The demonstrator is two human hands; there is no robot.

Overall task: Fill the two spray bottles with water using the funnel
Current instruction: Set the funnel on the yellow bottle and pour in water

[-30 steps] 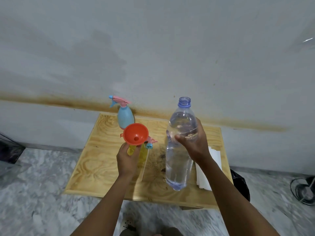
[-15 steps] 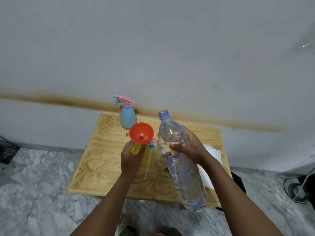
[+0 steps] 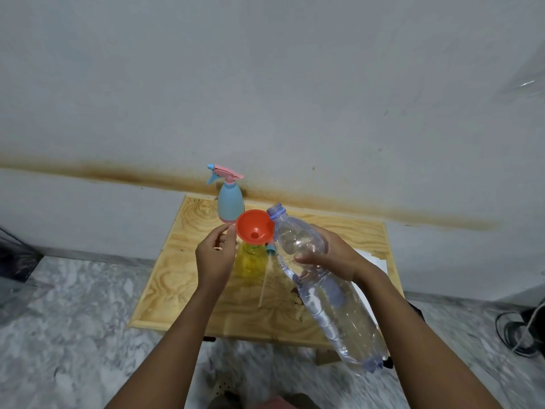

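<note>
An orange funnel (image 3: 254, 227) sits in the neck of a yellow spray bottle (image 3: 250, 259) on the wooden table (image 3: 182, 261). My left hand (image 3: 215, 255) holds the funnel at its left rim with curled fingertips. My right hand (image 3: 333, 258) grips a large clear water bottle (image 3: 327, 293), tilted with its open blue neck against the funnel's right rim. A blue spray bottle (image 3: 230, 202) with a pink trigger stands upright behind the funnel. A loose spray head with its dip tube (image 3: 267, 270) lies on the table beside the yellow bottle.
White paper sheets (image 3: 376, 261) lie on the table's right side, partly behind my right arm. The table stands against a stained wall. On the marble floor are coiled cables (image 3: 519, 335) at the right and a dark object (image 3: 14, 261) at the left.
My right hand has tipped the water bottle from upright to slanted, bringing its neck down to the funnel's rim. My left hand has shifted from the yellow bottle to the funnel's rim.
</note>
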